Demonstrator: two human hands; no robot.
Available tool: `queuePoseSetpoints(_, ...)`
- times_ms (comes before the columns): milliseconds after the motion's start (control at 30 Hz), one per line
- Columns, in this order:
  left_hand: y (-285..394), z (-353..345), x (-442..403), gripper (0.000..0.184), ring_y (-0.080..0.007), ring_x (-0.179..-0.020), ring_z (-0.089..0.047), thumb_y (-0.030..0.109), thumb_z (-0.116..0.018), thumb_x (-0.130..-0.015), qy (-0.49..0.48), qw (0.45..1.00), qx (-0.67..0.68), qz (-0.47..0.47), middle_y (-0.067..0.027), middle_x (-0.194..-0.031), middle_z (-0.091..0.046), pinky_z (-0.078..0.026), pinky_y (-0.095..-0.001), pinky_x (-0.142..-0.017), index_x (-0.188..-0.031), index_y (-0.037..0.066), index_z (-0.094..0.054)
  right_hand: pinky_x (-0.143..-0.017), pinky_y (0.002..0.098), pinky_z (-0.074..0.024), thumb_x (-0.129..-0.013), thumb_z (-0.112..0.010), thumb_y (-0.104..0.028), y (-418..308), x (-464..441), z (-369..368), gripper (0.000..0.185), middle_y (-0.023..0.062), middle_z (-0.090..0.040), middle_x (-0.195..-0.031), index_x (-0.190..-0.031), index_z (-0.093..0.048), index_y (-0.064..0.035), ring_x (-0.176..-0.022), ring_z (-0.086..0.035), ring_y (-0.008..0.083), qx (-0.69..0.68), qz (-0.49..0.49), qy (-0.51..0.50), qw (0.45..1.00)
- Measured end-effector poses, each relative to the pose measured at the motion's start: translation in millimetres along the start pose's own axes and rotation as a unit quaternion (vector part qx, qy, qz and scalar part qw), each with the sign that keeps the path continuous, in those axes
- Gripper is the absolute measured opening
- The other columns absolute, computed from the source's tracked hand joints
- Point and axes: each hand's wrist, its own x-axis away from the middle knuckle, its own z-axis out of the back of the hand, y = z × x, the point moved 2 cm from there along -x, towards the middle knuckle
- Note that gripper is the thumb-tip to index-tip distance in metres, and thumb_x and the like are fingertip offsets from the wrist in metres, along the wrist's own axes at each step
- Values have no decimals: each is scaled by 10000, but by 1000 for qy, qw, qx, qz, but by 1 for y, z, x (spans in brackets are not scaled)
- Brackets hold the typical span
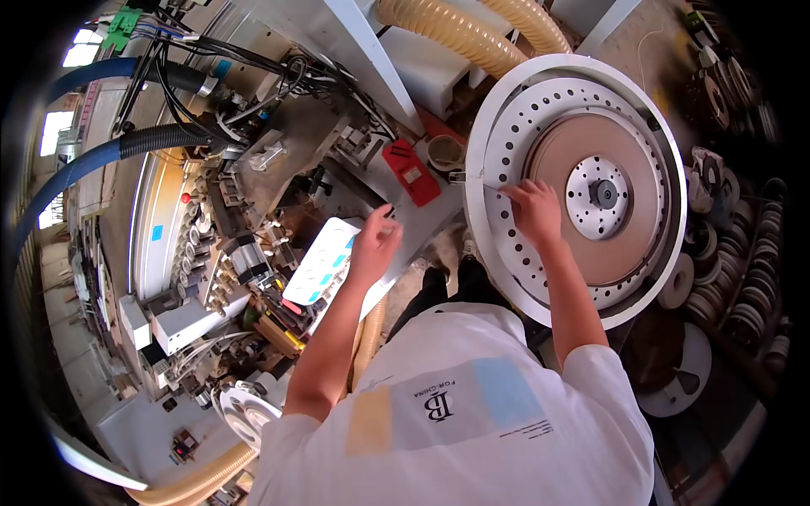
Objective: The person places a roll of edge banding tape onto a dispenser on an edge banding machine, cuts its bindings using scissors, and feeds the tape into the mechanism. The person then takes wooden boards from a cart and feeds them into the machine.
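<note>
My left hand (374, 245) is over the edge of the grey bench, beside a white tray (323, 263) with blue patches; its fingers are curled together around something too small to make out. On the right, my right hand (534, 211) reaches over the perforated white ring of a large round machine (506, 156). Its fingers are pinched near the ring, by a thin pin-like piece (492, 187). Inboard of that hand lies a brown disc (553, 148) with a metal hub (603, 195) at its centre.
A red box (411, 173) and a round cup (445, 153) sit on the bench. Tools and metal parts crowd the left side. Ribbed hoses (456, 34) run above. Stacked discs (717, 270) stand at the far right.
</note>
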Motion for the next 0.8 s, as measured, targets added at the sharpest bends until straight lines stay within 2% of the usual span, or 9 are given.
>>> queuePoseSetpoints(100,23,-18,-45,511,-165,-909,-713,146,-675,-964,-1,997,-58,-45,-74,-1157,-710,-555,-325,-804,-1443,88,-507,-826,392,-488,-849,-693,-85,1,-26,-8,195,2,-700,-883,-976,-766,-212,-906,-633,240,-21,39,37,998)
queuePoseSetpoints(167,30,-38,-77,464,-298,-906,-725,154,-668,-931,17,989,-116,-90,-93,-1133,-725,-572,-407,-811,-1380,131,-555,-809,402,-498,-857,-709,-117,1,-40,-17,136,8,-710,-861,-964,-743,-194,-875,-651,252,-67,61,35,995)
queuePoseSetpoints(267,28,-62,-110,376,-315,-922,-710,178,-655,-936,50,936,-255,-239,-99,-1179,-705,-564,-408,-799,-1309,153,-616,-787,417,-516,-863,-732,-172,0,-47,-25,97,23,-725,-845,-953,-697,-166,-853,-680,274,-145,-19,-31,989)
queuePoseSetpoints(367,28,-69,-120,196,-373,-903,-681,204,-652,-930,26,931,-301,-207,-83,-1091,-696,-558,-465,-753,-1114,139,-655,-780,434,-532,-875,-734,-198,-2,-50,-28,116,35,-740,-875,-956,-672,-144,-843,-698,298,-135,-20,-49,989)
queuePoseSetpoints(467,25,-55,-122,180,-341,-922,-685,209,-712,-879,8,897,-379,-229,-55,-966,-683,-548,-490,-745,-966,106,-592,-796,420,-538,-883,-732,-206,-9,-51,-16,132,33,-751,-905,-981,-683,-133,-877,-698,288,-183,-77,-108,974)
queuePoseSetpoints(567,5,-17,-122,170,-334,-892,-688,228,-712,-890,59,901,-388,-185,-36,-931,-676,-547,-487,-716,-930,118,-588,-788,382,-549,-877,-740,-170,-19,-53,-3,145,48,-751,-914,-1006,-700,-117,-903,-715,266,-173,-32,-24,984)
queuePoseSetpoints(600,-4,-1,-119,155,-314,-872,-698,253,-701,-906,75,891,-408,-187,-32,-922,-681,-549,-474,-690,-930,137,-600,-826,389,-542,-872,-744,-192,-22,-56,-2,174,42,-751,-927,-1036,-726,-137,-928,-705,254,-163,-34,-18,986)
queuePoseSetpoints(700,-21,28,-104,145,-306,-871,-700,260,-685,-918,71,882,-420,-203,-35,-913,-681,-547,-464,-672,-924,142,-600,-813,401,-533,-865,-745,-243,-42,-68,0,159,13,-751,-925,-999,-752,-159,-875,-682,252,-103,21,60,993)
queuePoseSetpoints(800,-39,43,-100,136,-295,-852,-697,267,-689,-921,111,876,-418,-214,-28,-906,-672,-538,-452,-642,-932,159,-606,-869,401,-508,-845,-756,-258,-62,-80,-3,167,2,-740,-950,-985,-764,-168,-951,-663,257,-30,22,74,997)
